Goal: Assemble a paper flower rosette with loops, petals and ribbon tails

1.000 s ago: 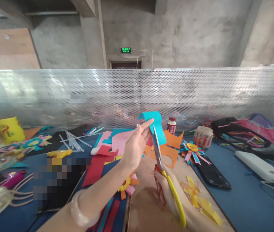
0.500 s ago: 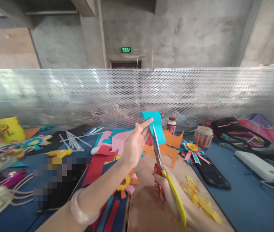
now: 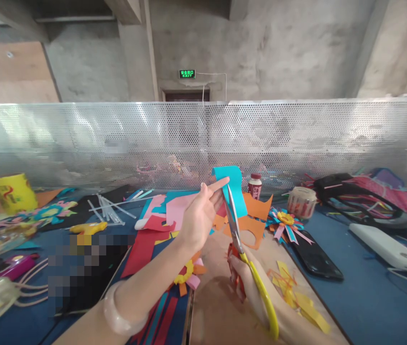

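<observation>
Left hand: fingers closed on the blue paper (image 3: 237,194), index finger laid across its near face; how the other fingers grip is partly hidden. That's the left hand (image 3: 199,215).
Blue paper: held up off the table between the hands, far end curled over, lower right corner hanging free.
Right hand (image 3: 247,275): wrapped round the scissors (image 3: 237,237), orange-red and yellow handles well apart.
Blades: pointing up and away, tips at the paper just below the left index finger; exact blade gap unclear.
Just changed: the paper's curled far end has swung slightly right. Looks like the sheet is being turned against the blades, so the cut reads as in progress.
Vs earlier frame: hands and scissors practically where they were; curl reaches less far left.
Under hands: brown board (image 3: 218,299), yellow scraps (image 3: 309,309) on its right side.
Behind blades: orange paper (image 3: 257,211) with cutouts.
Under left forearm: yellow-centred paper flower (image 3: 185,272); red paper (image 3: 139,254) to its left.
Right side: ribbon rosette (image 3: 285,220) touching a black phone (image 3: 318,261); lidded jar (image 3: 301,203) behind.
Far left: yellow glue gun (image 3: 94,227), clear sticks (image 3: 108,213) near it.
</observation>
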`<state>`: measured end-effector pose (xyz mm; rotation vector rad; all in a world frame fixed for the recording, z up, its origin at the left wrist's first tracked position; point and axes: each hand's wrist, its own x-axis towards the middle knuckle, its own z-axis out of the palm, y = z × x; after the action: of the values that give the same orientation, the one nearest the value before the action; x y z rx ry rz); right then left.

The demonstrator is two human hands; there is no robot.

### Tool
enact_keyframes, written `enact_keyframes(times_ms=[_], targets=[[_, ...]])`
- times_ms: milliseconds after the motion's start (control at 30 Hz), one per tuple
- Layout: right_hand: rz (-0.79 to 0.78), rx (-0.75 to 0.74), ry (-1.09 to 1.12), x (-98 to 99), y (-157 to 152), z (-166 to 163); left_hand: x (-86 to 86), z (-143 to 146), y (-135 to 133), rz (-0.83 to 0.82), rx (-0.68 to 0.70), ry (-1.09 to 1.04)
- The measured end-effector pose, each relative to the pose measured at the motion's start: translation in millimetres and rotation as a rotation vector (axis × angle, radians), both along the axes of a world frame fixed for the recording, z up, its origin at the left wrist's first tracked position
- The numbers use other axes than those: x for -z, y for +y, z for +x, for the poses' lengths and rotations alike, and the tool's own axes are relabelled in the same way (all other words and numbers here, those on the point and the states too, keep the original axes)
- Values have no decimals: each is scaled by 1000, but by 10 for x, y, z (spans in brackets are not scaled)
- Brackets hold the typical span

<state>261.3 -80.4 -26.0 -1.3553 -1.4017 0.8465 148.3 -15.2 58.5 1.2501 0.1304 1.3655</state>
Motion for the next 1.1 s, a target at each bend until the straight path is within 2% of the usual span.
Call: enact_keyframes(times_ms=[267, 467, 633, 1100], targets=[[-27, -52, -16, -35, -2, 33, 5, 24, -13, -11, 4, -18], [-186, 37, -46, -31, -42, -17, 33, 34, -12, 12, -1, -26], [-112, 7, -3, -9, 22, -8, 23, 32, -3, 6, 15, -23], [-90, 7, -2, 155, 111, -17, 21, 25, -11, 21, 11, 0]])
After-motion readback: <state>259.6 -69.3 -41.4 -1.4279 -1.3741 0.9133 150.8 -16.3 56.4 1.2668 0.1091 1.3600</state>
